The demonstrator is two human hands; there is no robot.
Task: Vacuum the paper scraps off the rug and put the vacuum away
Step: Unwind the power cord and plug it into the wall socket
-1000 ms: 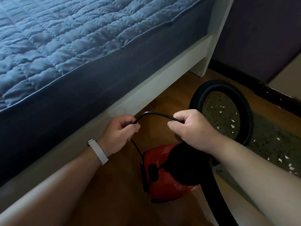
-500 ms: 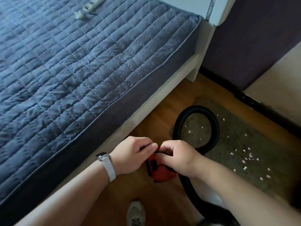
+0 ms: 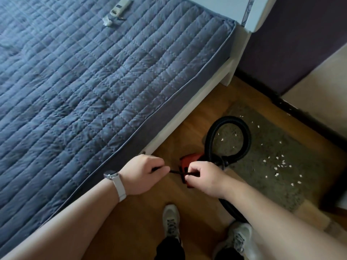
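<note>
The left hand [image 3: 144, 173] and right hand [image 3: 204, 179] are each pinching the cord [image 3: 175, 172] above the vacuum [image 3: 189, 159], which is sitting beside the rug [image 3: 253, 171]. Scraps [image 3: 277, 167] are littering it; vacuuming and stowing are both remaining.

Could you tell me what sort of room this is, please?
Probably a bedroom: a quilted blue mattress on a white bed frame, a remote lying on it, a rug alongside.

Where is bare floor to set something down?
Free: wood floor between bed frame and left shoe. Crowded: rug with paper scraps and hose; left hand and right hand grip the cord over the vacuum.
</note>
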